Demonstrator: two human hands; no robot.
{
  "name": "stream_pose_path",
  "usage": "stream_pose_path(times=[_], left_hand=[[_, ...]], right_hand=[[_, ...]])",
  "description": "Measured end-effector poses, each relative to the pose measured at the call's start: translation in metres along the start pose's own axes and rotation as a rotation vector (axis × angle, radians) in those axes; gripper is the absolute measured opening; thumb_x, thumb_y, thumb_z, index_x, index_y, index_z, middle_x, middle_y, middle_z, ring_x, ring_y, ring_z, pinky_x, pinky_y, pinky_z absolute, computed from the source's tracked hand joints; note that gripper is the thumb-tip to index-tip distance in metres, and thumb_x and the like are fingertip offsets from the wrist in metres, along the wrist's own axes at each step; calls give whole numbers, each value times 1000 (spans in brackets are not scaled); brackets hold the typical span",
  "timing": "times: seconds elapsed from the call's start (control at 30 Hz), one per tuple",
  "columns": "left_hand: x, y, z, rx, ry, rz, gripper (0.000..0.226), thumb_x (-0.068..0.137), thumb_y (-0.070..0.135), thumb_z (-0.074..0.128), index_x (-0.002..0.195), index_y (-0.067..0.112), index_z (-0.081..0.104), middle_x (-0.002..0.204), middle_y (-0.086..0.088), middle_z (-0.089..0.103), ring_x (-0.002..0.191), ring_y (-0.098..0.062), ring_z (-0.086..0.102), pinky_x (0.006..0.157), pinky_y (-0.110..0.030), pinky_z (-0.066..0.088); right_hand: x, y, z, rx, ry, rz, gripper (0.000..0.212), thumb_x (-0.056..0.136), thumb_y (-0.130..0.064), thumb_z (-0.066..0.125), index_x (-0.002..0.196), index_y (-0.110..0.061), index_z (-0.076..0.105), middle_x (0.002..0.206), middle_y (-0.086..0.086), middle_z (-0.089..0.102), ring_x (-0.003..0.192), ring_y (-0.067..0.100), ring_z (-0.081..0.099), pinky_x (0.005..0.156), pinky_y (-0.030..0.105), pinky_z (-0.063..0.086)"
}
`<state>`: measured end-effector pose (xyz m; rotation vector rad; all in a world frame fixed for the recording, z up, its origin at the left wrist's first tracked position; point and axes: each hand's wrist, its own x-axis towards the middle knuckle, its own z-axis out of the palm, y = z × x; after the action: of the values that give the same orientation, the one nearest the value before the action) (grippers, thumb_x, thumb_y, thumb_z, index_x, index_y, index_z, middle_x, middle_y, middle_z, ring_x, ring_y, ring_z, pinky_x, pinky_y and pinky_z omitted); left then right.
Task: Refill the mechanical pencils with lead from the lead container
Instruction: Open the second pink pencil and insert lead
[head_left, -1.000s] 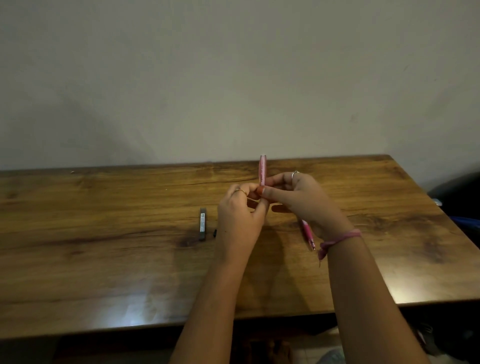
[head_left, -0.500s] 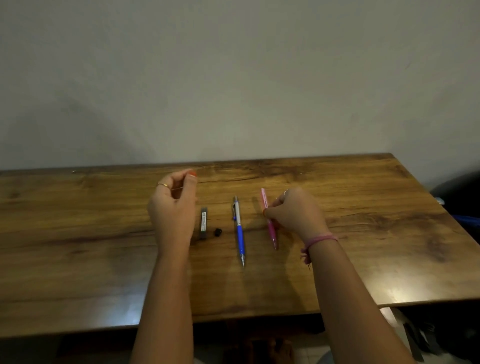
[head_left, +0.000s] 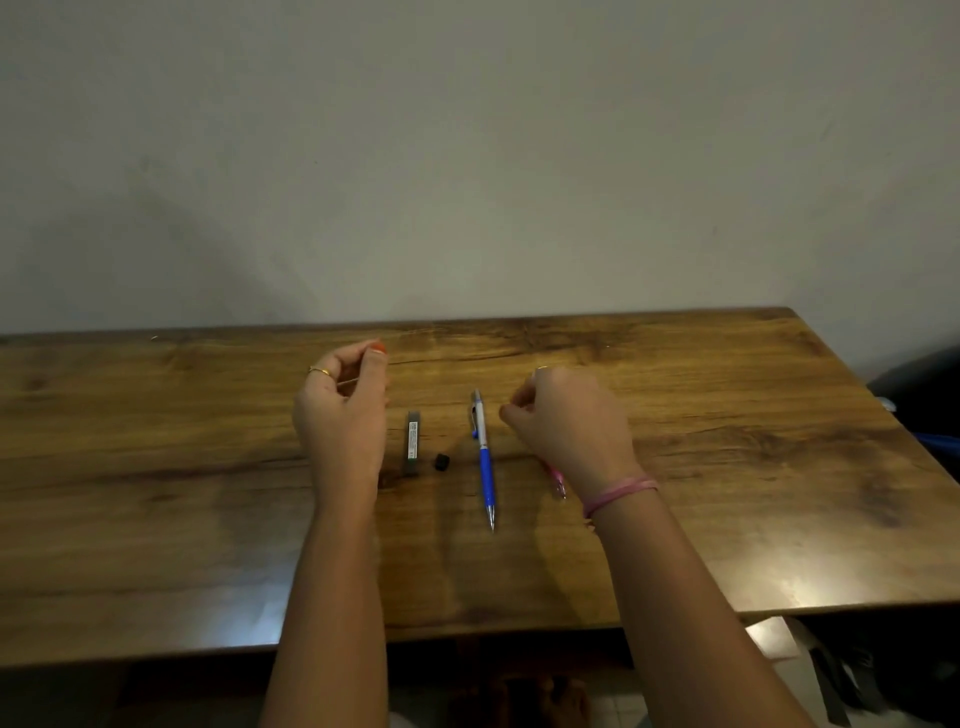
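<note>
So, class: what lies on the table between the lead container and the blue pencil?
In the head view, a small black cap lies between the lead container and blue pencil.

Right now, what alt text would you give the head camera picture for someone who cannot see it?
Two bare hands hover over a wooden table, fingers loosely curled, left hand and right hand holding nothing visible. Between them lie a dark lead container, its small black cap and a blue mechanical pencil; a pink pencil peeks from under the right wrist.

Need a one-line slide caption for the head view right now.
Both hands hover above lead container, cap, blue pencil and pink pencil.
</note>
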<state>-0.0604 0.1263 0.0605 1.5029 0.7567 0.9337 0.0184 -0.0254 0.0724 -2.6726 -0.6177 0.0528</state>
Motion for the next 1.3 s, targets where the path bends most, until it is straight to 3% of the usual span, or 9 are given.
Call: stream_pose_path(times=[0.2, 0.33, 0.5, 0.63, 0.8, 0.93, 1.03, 1.17, 1.3], left_hand=[[5, -8, -1, 108, -30, -16, 9, 89, 21, 62, 88, 28, 67, 89, 3, 69, 84, -13, 65, 79, -37, 56], [7, -16, -1, 378, -95, -10, 16, 88, 23, 63, 102, 18, 69, 91, 7, 66, 76, 2, 56, 66, -18, 43], [-2, -20, 3, 684, -330, -73, 32, 85, 25, 69, 112, 7, 64, 102, -5, 66, 86, -15, 57, 67, -27, 44], [-4, -20, 6, 694, -381, -71, 27, 86, 15, 67, 113, 12, 63, 85, 7, 57, 71, -2, 51, 55, -14, 37], [-7, -10, 9, 590, -372, 161, 29, 84, 15, 67, 113, 16, 63, 101, 5, 57, 79, -2, 55, 59, -10, 43], [-11, -5, 11, 491, -403, 372, 24, 83, 15, 68, 106, 16, 66, 100, 8, 56, 81, 1, 56, 67, -3, 45], [-13, -4, 12, 465, -426, 439, 22, 81, 15, 69, 103, 16, 66, 101, 7, 56, 84, 0, 56, 71, -2, 43], [-14, -4, 12, 469, -428, 479, 22, 81, 13, 69, 102, 17, 65, 101, 8, 55, 85, 1, 55, 74, 0, 41], [-14, -3, 12, 483, -422, 480, 21, 81, 14, 69, 102, 18, 66, 100, 9, 53, 85, -1, 55, 71, -3, 43]], right_hand=[[-11, -33, 19, -28, -202, -292, 28, 93, -39, 59, 110, -21, 72, 107, 3, 69, 103, 18, 60, 96, 37, 47], [-12, -36, 27, -73, -226, -341, 24, 91, -28, 60, 109, -16, 71, 109, 7, 67, 108, 23, 58, 93, 37, 49], [-7, -27, 25, 117, -250, -258, 11, 87, -23, 67, 96, -19, 72, 97, 0, 71, 94, 15, 63, 87, 36, 54], [2, -14, 24, 247, -149, -160, 9, 85, -25, 72, 94, -26, 69, 83, -16, 60, 83, 1, 59, 75, 15, 47], [4, -10, 15, 477, 38, -58, 13, 85, -29, 72, 96, -35, 68, 79, -23, 59, 67, -6, 54, 48, 5, 37], [2, -11, 8, 774, 62, 14, 15, 87, -23, 71, 100, -31, 70, 86, -18, 66, 79, -5, 60, 56, 2, 42], [0, -11, 4, 946, 79, 62, 16, 88, -18, 70, 103, -26, 71, 89, -9, 71, 84, 4, 67, 67, 15, 53], [0, -11, 3, 998, 32, 87, 16, 89, -18, 69, 103, -26, 71, 91, -3, 74, 90, 17, 69, 78, 32, 59], [0, -9, 2, 980, -7, 53, 15, 88, -20, 69, 96, -33, 70, 88, -6, 73, 89, 12, 69, 77, 29, 59]])
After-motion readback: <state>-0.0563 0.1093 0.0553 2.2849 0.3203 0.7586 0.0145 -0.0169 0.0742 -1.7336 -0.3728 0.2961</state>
